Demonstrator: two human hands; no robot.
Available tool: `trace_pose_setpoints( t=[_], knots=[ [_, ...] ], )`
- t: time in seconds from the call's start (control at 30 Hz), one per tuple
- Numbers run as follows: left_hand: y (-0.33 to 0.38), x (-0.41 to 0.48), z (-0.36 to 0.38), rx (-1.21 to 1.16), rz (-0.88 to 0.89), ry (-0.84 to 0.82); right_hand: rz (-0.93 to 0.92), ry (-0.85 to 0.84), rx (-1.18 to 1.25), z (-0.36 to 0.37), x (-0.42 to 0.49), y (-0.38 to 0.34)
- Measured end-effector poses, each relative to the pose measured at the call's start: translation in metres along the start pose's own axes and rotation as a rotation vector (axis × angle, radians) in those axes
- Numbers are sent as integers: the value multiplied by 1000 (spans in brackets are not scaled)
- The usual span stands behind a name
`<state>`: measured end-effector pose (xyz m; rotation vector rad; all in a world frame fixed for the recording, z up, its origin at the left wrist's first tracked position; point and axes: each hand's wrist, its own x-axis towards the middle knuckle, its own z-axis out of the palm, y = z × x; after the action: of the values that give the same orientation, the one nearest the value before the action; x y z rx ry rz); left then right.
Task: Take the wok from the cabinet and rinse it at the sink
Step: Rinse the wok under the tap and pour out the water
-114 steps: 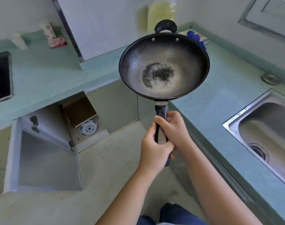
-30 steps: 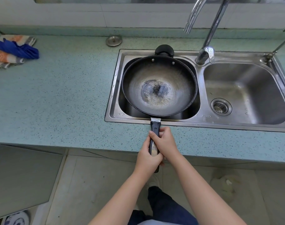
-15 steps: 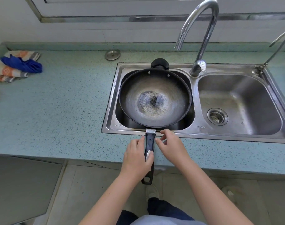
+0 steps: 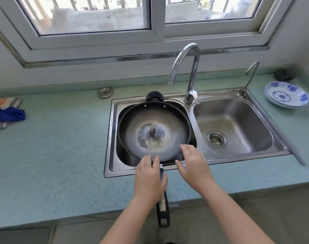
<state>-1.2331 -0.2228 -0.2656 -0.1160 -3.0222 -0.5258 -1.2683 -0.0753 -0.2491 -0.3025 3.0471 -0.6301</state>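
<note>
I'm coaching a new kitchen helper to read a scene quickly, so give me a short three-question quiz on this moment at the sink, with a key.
1. Which basin of the sink holds the wok? A left, B right, C neither.
2. True or false: the right hand has straight fingers and is not curled round the wok's handle.
3. What crockery stands on the counter right of the sink?
Key: 1 A. 2 true. 3 stacked blue-and-white dishes.
</note>
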Motion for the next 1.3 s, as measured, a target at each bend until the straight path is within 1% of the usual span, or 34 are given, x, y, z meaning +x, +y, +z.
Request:
trace_pose_setpoints(
  t=[0.13, 0.23, 0.33, 0.53, 0.6, 0.7, 0.9, 1.1, 1.3],
  knots=[
    [4, 15, -2, -12, 78, 47, 60, 59, -38, -12, 1, 3],
    [10, 25, -2, -48, 77, 24, 82, 76, -68, -18, 1, 8],
    [17, 33, -1, -49, 105, 49, 88, 69, -100, -23, 5, 18],
    [31, 67, 4, -45, 122, 78, 88, 99, -93, -33, 43, 47],
    [38, 85, 7, -7, 114, 99, 68, 93, -94, -36, 63, 62],
    [52, 113, 12, -12, 91, 113, 42, 44, -125, -43, 97, 85],
    [76, 165, 36, 10, 47, 135, -12, 45, -83, -51, 168, 130],
    [83, 185, 72, 31, 100, 66, -130, 79, -33, -37, 218, 157],
    [86, 186, 95, 48, 115, -22, -219, 111, 16, -20, 237, 167]
  ],
)
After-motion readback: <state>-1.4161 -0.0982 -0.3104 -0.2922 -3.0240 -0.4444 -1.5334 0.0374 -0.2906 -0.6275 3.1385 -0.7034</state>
